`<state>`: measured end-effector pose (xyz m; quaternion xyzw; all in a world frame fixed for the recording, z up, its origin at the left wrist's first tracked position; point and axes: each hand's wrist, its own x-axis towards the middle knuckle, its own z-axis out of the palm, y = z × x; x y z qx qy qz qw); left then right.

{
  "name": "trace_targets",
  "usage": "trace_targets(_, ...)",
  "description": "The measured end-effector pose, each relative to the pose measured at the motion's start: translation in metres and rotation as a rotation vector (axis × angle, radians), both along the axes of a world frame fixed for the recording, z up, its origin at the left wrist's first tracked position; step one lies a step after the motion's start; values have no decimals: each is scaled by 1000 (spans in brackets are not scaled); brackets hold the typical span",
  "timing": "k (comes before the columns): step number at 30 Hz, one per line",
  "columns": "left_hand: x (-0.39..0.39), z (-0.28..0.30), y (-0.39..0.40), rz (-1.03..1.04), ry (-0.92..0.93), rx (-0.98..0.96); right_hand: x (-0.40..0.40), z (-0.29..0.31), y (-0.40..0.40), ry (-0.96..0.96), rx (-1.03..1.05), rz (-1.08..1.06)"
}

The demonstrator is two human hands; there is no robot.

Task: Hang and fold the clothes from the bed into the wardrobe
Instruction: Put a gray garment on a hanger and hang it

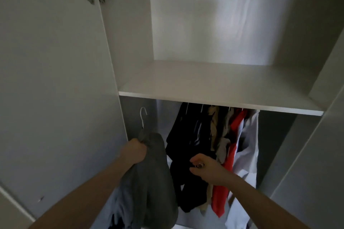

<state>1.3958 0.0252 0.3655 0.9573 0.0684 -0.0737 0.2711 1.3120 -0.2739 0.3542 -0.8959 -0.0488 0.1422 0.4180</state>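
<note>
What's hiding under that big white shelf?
Under the shelf hang clothes: black garments, a beige one, a red one and a white one. The shelf covers the rail and most hanger hooks.

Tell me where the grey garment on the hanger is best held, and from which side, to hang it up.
Grip it at the neck, just under the white hook, from the left, as the left hand does. The hook stands free above the grey garment, and the hanging clothes crowd the right, where the right hand is.
</note>
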Motion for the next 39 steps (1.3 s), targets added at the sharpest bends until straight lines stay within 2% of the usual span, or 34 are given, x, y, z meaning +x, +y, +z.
trace_targets(5, 41, -1, -1, 145, -103, -132, 48, -15, 4, 11, 12, 12)
trace_targets(14, 126, -4, -33, -3, -189, -12, 97, -3, 2, 6, 62, -63)
trace_targets(20, 178, -11, -53, 65, -208, -79, 111, 1, 3, 35, 68, -153)
trace_targets(26, 209, -25, -72, 7, -273, -157, 124, -6, 8, 47, 130, -196)
trace_targets(32, 226, -24, -76, -24, -299, -182, 143, -13, 10, -34, 5, -299)
trace_targets(39, 247, -15, -74, -33, -242, -130, 138, -9, 0, -90, -8, -316)
